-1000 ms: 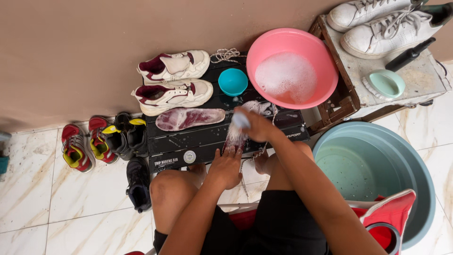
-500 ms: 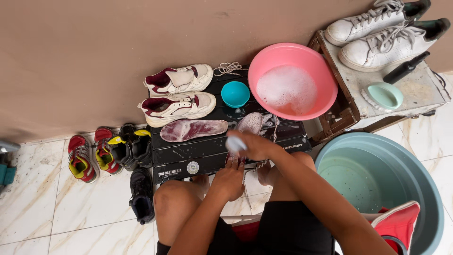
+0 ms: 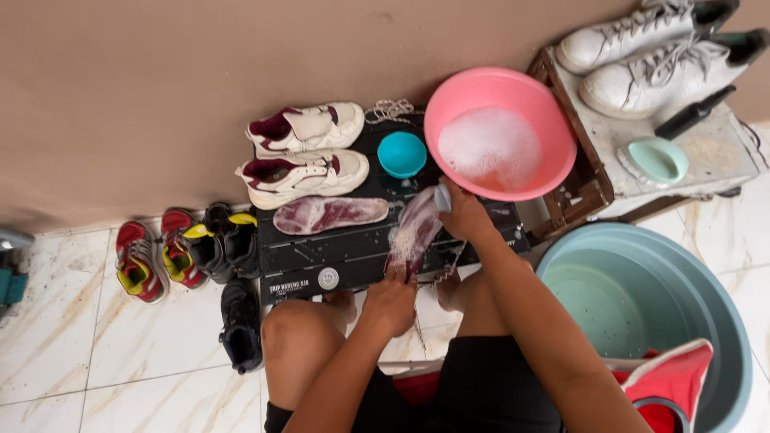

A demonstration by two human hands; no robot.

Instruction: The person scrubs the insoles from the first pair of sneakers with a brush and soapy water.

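Left hand (image 3: 391,303): fingers closed on near end of soapy insole (image 3: 413,231), lying on black bench (image 3: 321,252). Right hand (image 3: 464,215): fingers wrapped around pale brush (image 3: 442,197), pressed to insole's far end.

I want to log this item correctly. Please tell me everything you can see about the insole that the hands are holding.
The insole is a flat, foot-shaped pad, reddish-purple with pale worn patches, and looks like soft foam or fabric. White soap suds cover its lower half. It lies slanted on the black crate, beside a second insole. The left hand presses its near end; the right hand is at its far end and holds a small pale object there. The pink basin stands just beyond.
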